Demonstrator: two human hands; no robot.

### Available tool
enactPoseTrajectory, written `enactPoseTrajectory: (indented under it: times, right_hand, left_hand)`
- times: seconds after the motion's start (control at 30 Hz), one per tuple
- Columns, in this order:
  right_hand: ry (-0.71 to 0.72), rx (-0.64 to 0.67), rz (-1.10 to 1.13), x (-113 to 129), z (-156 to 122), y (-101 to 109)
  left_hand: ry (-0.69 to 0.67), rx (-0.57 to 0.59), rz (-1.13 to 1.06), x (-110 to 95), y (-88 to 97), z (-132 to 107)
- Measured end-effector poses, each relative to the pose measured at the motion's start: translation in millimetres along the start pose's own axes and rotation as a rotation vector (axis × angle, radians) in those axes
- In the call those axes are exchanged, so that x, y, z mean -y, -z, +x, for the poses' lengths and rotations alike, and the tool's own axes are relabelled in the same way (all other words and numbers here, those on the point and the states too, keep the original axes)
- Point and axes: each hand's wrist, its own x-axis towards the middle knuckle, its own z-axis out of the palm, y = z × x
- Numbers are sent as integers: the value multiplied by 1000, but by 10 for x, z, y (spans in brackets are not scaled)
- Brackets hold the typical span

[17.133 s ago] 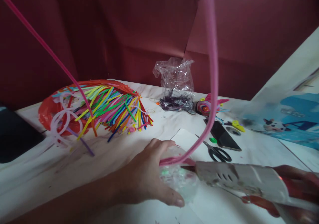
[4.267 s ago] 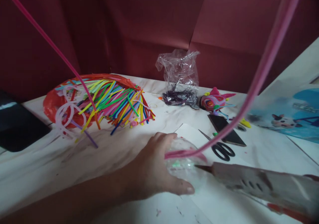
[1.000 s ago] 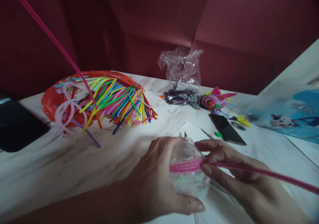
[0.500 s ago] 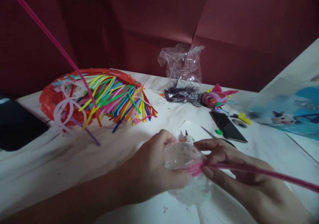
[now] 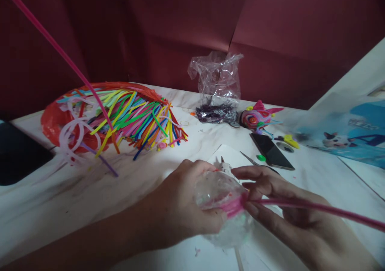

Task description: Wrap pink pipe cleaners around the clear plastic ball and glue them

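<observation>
Behind right hand (image 5: 296, 221): scissors (image 5: 252, 159), partly hidden | left hand (image 5: 188, 204): curled round clear piece (image 5: 210, 190) | right: pinching pink strip (image 5: 327, 210)

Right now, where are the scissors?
In the head view, the scissors lie right of centre, just beyond the right hand, beside the green piece and black phone.

Marbled white table (image 5: 132, 178) beneath a red bag (image 5: 52, 120), coloured strips (image 5: 140, 120), clear bag (image 5: 219, 84), dark phone (image 5: 273, 152), scissors (image 5: 252, 159) and white paper (image 5: 219, 153)

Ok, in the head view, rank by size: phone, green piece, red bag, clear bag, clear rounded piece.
Red bag
Clear bag and clear rounded piece: unsure, the latter is nearer and partly hidden
Phone
Green piece
</observation>
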Motion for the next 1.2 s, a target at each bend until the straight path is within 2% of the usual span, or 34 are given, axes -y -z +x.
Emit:
enactPoseTrajectory:
  times: [0.37,0.53,0.7,0.87,1.03,1.2]
  right_hand:
    - [43,-120,-73,121,-18,-90]
    - [58,-90,-114,145,-13,-114]
    - [57,-119,-107,157,4,-154]
    - [84,-112,-125,140,-30,-140]
    - [43,-35,-106,109,-76,-116]
    - [89,-66,-80,113,-84,-131]
  left_hand:
    - [16,15,118,-32,-38,-31]
    - [-81,10,143,-34,-28,-32]
    - [24,7,146,-48,-36,-20]
    - [37,-3,181,-67,-57,-18]
    - [73,-21,237,-97,-68,-14]
    - [107,-2,260,-115,-53,-44]
